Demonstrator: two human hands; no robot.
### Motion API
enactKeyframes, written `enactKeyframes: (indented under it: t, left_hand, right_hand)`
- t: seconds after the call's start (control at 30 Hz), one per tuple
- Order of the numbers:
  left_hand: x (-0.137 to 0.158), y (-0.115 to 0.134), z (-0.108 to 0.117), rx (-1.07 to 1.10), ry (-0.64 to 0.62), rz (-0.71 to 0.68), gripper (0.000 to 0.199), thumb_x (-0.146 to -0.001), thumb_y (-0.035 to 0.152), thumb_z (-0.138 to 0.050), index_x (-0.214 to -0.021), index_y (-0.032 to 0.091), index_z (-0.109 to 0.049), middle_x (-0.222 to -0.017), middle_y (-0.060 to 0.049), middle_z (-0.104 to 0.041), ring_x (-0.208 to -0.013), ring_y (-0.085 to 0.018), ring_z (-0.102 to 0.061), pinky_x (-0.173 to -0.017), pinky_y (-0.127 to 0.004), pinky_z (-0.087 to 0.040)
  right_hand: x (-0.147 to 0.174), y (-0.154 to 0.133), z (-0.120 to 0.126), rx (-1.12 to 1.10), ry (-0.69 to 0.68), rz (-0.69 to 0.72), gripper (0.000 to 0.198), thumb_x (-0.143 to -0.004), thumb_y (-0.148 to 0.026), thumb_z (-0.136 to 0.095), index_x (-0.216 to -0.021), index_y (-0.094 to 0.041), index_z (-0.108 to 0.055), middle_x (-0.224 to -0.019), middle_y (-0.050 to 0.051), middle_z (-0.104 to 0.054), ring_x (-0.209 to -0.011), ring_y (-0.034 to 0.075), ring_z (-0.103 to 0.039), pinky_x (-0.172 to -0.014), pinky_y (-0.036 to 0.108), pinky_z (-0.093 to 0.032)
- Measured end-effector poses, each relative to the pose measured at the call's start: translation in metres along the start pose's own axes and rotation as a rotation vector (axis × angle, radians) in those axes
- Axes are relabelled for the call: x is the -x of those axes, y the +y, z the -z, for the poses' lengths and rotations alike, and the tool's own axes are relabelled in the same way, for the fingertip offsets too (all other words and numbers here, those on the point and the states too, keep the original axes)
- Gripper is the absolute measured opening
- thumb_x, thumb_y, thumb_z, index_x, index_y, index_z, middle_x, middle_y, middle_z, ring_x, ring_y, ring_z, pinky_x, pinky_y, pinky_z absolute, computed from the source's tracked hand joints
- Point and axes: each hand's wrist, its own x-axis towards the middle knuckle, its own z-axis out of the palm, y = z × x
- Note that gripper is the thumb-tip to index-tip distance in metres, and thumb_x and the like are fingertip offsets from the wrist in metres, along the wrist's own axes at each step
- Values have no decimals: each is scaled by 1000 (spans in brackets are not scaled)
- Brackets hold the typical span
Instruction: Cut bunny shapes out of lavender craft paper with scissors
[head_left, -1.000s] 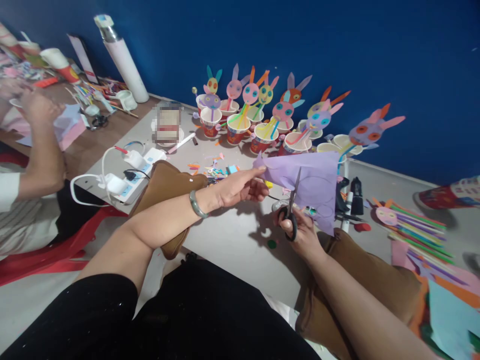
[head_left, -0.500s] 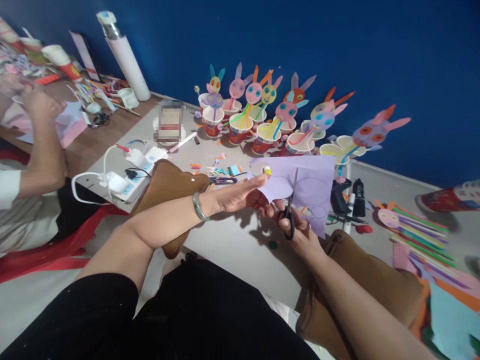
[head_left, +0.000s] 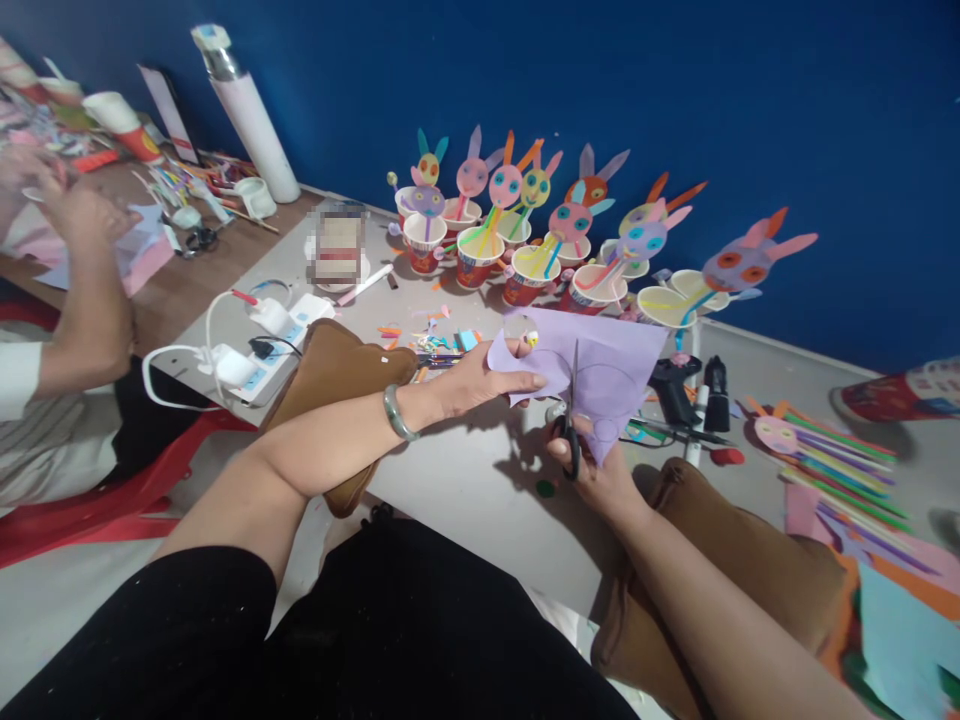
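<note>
The left hand (head_left: 487,385) pinches the purple paper (head_left: 624,350) by its near-left part, thumb on top, while the right hand (head_left: 596,478) grips black-handled scissors (head_left: 574,455), a blade lying across the sheet beside a drawn round outline. The paper is held above the tabletop (head_left: 450,480), before a row of paper cups (head_left: 529,285) with long-eared figures.

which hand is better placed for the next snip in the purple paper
Probably the right hand: it holds the scissors at the purple paper, while the left hand is occupied gripping that paper's left side.
</note>
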Motion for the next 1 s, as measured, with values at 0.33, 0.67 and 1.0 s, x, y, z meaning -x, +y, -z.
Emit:
enactKeyframes:
  t: [0.33, 0.67, 1.0]
  left_hand:
    - [3, 6, 0, -100, 40, 8, 34, -75, 33, -76, -95, 16, -54, -76, 3, -57, -67, -9, -49, -69, -26, -38]
    - [4, 9, 0, -90, 92, 11, 41, -72, 31, -78, -101, 16, -54, -80, 1, -60, -68, -9, -52, -67, -25, -40]
    - [6, 14, 1, -91, 71, 12, 44, -72, 32, -76, -106, 17, -52, -72, 2, -60, -65, -11, -55, -67, -27, -41]
  right_hand:
    - [-1, -1, 3, 26, -29, 36, 37, -86, -57, -60, -71, -24, -54, -59, 1, -53, -55, 19, -49, -52, 35, -42]
    - [-2, -6, 4, 15, -11, 16, 41, -83, -62, -62, -72, -22, -55, -58, 0, -52, -54, 16, -48, -50, 31, -42]
    - [-1, -2, 3, -15, 3, -6, 43, -82, -61, -66, -65, -23, -52, -56, 0, -48, -52, 16, -44, -48, 32, -40]
